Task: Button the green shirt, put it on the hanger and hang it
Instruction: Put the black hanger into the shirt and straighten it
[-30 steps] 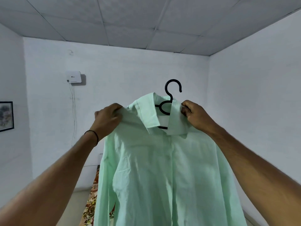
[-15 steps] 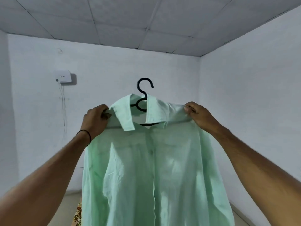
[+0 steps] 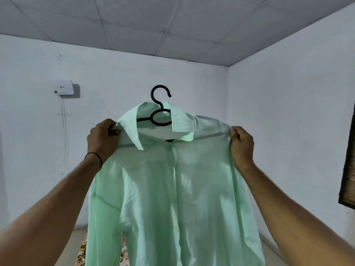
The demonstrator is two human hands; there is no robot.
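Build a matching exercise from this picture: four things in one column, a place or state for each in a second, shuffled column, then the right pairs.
Things
1. pale green button-up shirt
2. black plastic hanger
3. white rectangular box
4. thin black wristband

Places or states
A. mounted on the far wall
B. round the left wrist
C. held up in the air, left hand and right hand each gripping a shoulder
D. inside the shirt's neck, hook poking out above, hooked on nothing

Pairs: 1-C, 2-D, 3-A, 4-B
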